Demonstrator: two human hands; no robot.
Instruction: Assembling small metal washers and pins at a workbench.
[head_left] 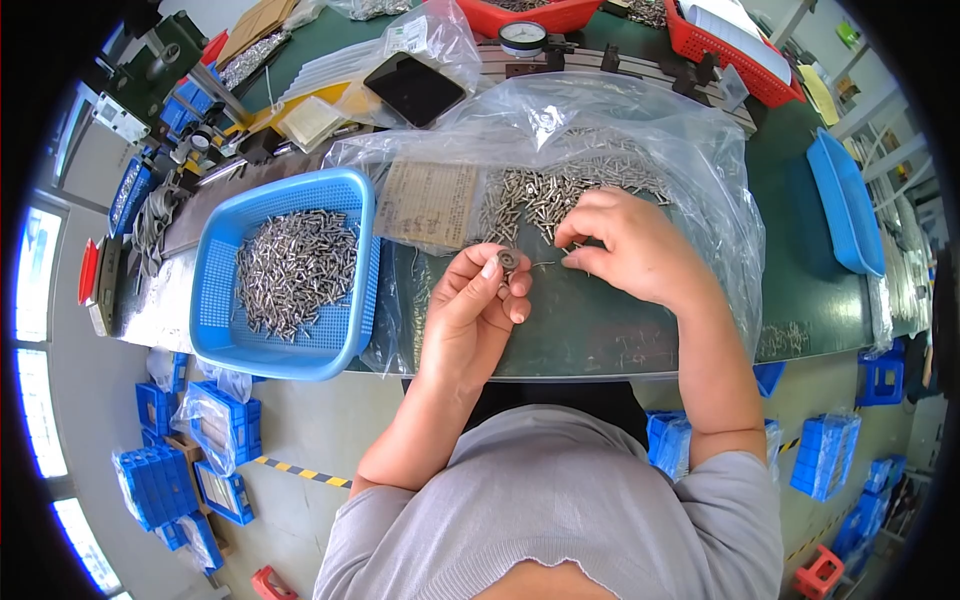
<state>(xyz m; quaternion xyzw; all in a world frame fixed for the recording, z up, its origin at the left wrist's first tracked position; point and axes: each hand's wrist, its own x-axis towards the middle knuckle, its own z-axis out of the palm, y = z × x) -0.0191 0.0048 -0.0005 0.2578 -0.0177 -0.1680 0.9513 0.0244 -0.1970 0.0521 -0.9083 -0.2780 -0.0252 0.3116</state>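
left hand [470,308] holds a round metal piece [509,260], axis roughly upward

The person's left grip [478,308] holds a round metal piece [508,259]; the right grip [563,255] is near slender metal pins [535,198].

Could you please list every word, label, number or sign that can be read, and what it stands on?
Nothing reads clearly enough to quote.
Brown paper sheet: lines of marks, too blurred.
White label on a clear bag: too small.
Dial gauge: face markings, too small.
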